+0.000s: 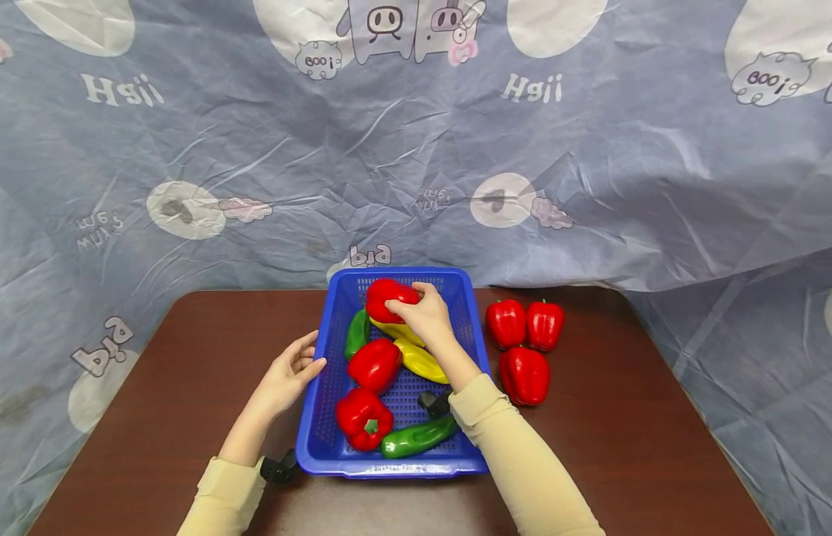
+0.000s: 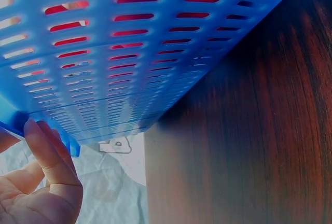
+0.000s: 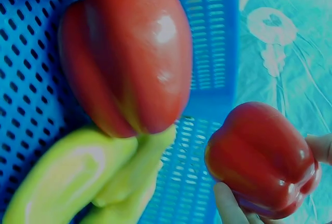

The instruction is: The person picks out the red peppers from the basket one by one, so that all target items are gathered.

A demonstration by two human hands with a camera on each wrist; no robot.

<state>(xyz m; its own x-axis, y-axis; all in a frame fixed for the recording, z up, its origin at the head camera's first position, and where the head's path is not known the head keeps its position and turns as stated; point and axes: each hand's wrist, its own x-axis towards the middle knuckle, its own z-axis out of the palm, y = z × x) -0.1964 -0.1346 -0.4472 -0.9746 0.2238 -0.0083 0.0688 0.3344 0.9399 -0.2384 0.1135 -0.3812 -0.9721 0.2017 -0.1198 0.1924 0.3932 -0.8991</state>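
Note:
In the head view my right hand (image 1: pixel 427 311) grips a red bell pepper (image 1: pixel 386 299) near the far end of the blue basket (image 1: pixel 313 417). The right wrist view shows this bell pepper (image 3: pixel 262 162) pinched between thumb and fingers. My left hand (image 1: pixel 284 377) holds the basket's left rim, thumb over the edge; its fingers (image 2: pixel 49 156) curl at the rim from outside. Inside the basket lie two more red bell peppers, one on its side (image 1: pixel 375 365) and one with its green stem showing (image 1: pixel 363 418). Long yellow peppers (image 1: pixel 421 362) lie below the held one.
A long green pepper (image 1: pixel 418 438) lies at the basket's near end, another green pepper (image 1: pixel 357 335) along its left wall. Right of the basket, three red bell peppers (image 1: pixel 525 376) sit on the brown table (image 1: pixel 623 432). A printed grey-blue cloth (image 1: pixel 416 149) hangs behind.

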